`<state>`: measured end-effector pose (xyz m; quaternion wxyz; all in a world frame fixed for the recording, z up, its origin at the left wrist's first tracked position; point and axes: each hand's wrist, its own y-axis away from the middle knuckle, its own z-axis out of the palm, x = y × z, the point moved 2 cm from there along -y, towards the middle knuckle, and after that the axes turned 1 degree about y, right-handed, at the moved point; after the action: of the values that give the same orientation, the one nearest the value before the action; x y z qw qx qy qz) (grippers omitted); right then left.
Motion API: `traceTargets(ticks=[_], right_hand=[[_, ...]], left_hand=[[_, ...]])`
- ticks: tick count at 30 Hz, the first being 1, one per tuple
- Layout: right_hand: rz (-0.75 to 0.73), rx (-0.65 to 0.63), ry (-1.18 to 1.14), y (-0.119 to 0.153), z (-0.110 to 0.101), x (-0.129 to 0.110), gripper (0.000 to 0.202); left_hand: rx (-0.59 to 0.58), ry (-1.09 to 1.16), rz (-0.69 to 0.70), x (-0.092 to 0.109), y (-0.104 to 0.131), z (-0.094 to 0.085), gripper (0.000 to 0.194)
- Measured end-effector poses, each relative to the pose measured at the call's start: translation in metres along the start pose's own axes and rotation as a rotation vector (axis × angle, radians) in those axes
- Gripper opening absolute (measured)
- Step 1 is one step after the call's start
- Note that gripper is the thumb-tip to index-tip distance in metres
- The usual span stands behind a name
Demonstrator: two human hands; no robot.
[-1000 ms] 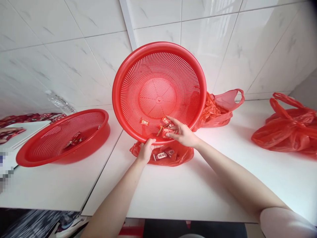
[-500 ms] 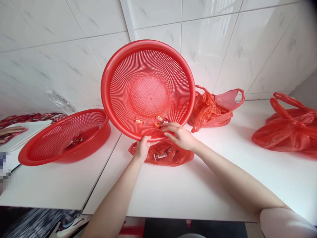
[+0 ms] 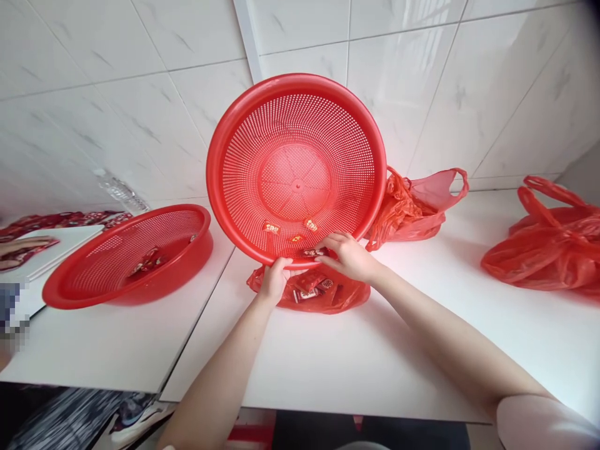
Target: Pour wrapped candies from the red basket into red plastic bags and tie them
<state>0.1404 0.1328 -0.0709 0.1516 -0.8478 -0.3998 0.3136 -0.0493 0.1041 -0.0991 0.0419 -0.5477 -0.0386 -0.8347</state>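
A large red mesh basket is tipped toward me above an open red plastic bag. My left hand is closed on the basket's lower rim, thumb over the edge. Inside the basket, my right hand has a dark wrapped candy between its thumb and fingers, close to the lower rim. Small red-wrapped candies lie a little higher, among them one candy on the left and another candy on the right. Wrapped sweets show in the bag below.
Left of me, a second red basket holds wrapped sweets. Behind it stands a clear bottle. Another person's hand rests at the far left. Two red bags, a nearer bag and a farther bag, sit at right along the tiled wall.
My right hand has drawn the dark candy down toward the basket's lower rim. The red-wrapped candies have shifted slightly inside. The basket appears a little further right in view.
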Motion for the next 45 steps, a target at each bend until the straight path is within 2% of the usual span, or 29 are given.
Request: traceTargets(ticks=[5,11,17,22,25,28,30,34,38,42,45], right_hand=[[0.028,0.07,-0.217,-0.003,-0.005,-0.002,0.027],[-0.005,-0.031,-0.248,-0.002,-0.003,-0.009,0.031],[0.05,-0.03,-0.161,0.001,0.004,-0.006,0.038],[0.139,-0.144,0.032,0.006,0.015,0.002,0.065],[0.147,-0.146,0.066,0.006,0.016,0.006,0.051],[0.113,-0.102,-0.033,0.003,0.011,0.008,0.029],[0.122,-0.07,-0.128,0.002,0.007,0.007,0.023],[0.128,-0.051,-0.287,0.001,0.002,-0.001,0.024],[0.08,-0.093,-0.35,0.0,-0.001,-0.009,0.026],[0.01,-0.1,-0.322,0.0,0.001,-0.008,0.028],[0.046,-0.065,-0.213,0.002,0.006,-0.001,0.034]], left_hand=[[-0.001,0.023,0.008,0.0,-0.001,0.001,0.026],[0.044,0.019,-0.016,-0.001,-0.001,0.0,0.016],[-0.053,-0.003,0.009,-0.004,0.002,0.002,0.029],[-0.125,-0.043,-0.074,-0.017,0.007,0.005,0.024],[-0.141,-0.067,-0.081,-0.021,0.006,0.002,0.017],[-0.088,-0.074,-0.06,-0.019,0.002,-0.004,0.012],[-0.044,-0.06,-0.038,-0.016,-0.001,-0.006,0.012],[0.04,-0.006,0.015,-0.006,-0.005,-0.007,0.015],[0.032,0.019,0.029,0.0,-0.005,-0.006,0.02],[0.005,0.01,0.02,-0.002,-0.004,-0.005,0.018],[0.004,-0.021,0.004,-0.008,-0.001,-0.002,0.015]])
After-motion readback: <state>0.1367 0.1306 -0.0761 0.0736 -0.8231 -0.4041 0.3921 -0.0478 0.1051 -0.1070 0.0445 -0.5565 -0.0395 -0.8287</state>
